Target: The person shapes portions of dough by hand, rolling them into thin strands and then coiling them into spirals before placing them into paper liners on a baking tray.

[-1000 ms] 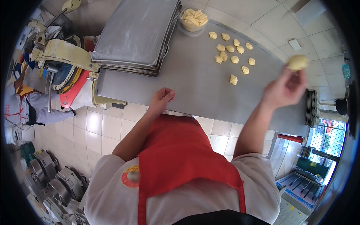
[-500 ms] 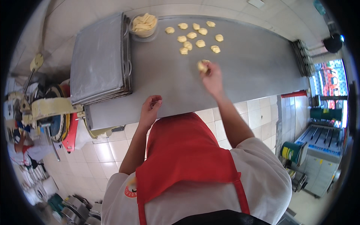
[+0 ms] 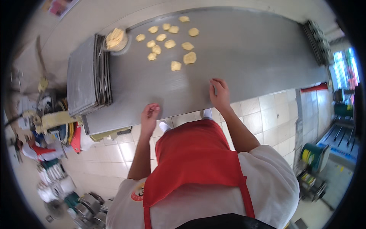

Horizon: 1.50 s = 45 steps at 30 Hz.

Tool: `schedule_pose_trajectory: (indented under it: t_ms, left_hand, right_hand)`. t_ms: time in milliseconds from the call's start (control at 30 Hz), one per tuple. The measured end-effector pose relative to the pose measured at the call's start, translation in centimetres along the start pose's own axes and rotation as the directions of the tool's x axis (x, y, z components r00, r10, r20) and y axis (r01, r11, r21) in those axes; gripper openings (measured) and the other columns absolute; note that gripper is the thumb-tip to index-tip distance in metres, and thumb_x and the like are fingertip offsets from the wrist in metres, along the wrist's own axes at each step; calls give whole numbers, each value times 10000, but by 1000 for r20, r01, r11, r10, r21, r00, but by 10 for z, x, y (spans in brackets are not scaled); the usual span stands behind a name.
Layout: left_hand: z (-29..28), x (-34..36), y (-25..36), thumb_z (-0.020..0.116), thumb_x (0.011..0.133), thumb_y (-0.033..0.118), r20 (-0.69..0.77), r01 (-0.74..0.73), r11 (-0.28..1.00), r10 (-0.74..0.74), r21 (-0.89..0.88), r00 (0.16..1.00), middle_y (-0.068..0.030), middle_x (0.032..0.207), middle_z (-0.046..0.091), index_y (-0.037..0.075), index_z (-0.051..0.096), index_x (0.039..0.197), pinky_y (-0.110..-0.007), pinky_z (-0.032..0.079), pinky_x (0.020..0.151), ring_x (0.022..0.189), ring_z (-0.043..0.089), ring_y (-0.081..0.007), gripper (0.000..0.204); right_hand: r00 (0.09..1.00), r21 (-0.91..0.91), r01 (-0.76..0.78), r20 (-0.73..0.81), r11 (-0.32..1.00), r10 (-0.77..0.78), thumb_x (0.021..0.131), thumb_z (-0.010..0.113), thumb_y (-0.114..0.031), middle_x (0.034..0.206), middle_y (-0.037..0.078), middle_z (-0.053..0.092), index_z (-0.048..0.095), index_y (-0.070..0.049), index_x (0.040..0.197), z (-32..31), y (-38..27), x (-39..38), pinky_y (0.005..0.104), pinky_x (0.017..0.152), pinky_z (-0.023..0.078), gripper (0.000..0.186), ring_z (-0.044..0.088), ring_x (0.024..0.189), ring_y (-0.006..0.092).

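Observation:
Several pale yellow dough pieces lie scattered on the grey metal table. The nearest, a small flat one, sits beside a wider round one. My right hand hovers over the near part of the table, below and right of these two; its fingers are bent but apart from the thumb, with nothing between them. At the table's front edge my left hand has its fingers curled in toward the thumb; whether anything is inside them is hidden.
A stack of dark baking trays stands at the table's left end. Behind it is a clear tub of pale dough strips. More stacked trays are at the far right end. A machine stands off the left corner.
My right hand has let go of a dough piece and drawn back toward me. Pieces at the near right now look flatter and wider. The view has shifted, while my left hand stays curled.

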<state>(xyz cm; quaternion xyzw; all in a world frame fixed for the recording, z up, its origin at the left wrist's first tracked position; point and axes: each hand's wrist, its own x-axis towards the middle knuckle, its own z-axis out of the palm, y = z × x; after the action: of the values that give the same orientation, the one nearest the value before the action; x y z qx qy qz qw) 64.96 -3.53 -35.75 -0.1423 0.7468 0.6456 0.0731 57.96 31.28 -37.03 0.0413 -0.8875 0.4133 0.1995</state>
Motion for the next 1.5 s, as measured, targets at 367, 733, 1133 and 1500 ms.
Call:
schedule_pose_trajectory:
  t_ms: [367,733,1133,1500]
  left_hand:
    - [278,-66,14,669,974,119,814,-48,976,-150,213,561,-72,1113,694,6,631,1187,-277,516,893,990,645,-130,244]
    - [516,-66,74,626,985,41,788,-307,929,29,205,615,-58,1132,651,8,605,1226,-263,491,951,1030,610,-115,244]
    - [978,6,-59,585,1025,129,599,-60,856,-308,514,739,-96,1130,662,-15,601,1209,-283,529,904,958,662,-160,235]
    - [1145,180,-92,461,1057,187,389,540,488,-380,-686,839,-146,1069,644,-15,557,1155,-331,594,830,946,675,-207,244]
  right_hand:
    - [642,-77,-577,-658,813,393,910,625,-44,1020,144,659,711,-37,1022,-274,104,-199,379,820,525,141,655,936,308]
    - [213,389,-770,-590,505,779,914,648,-129,1047,142,640,723,-41,1109,-352,271,-330,333,715,539,226,683,858,220]
    - [323,567,-745,-156,352,933,919,633,-149,1076,168,657,686,-36,1190,-430,632,-278,345,728,534,299,698,860,247]
    - [565,549,-685,-12,478,825,938,615,-224,1076,171,672,691,-26,1179,-508,779,-152,368,814,547,321,696,912,273]
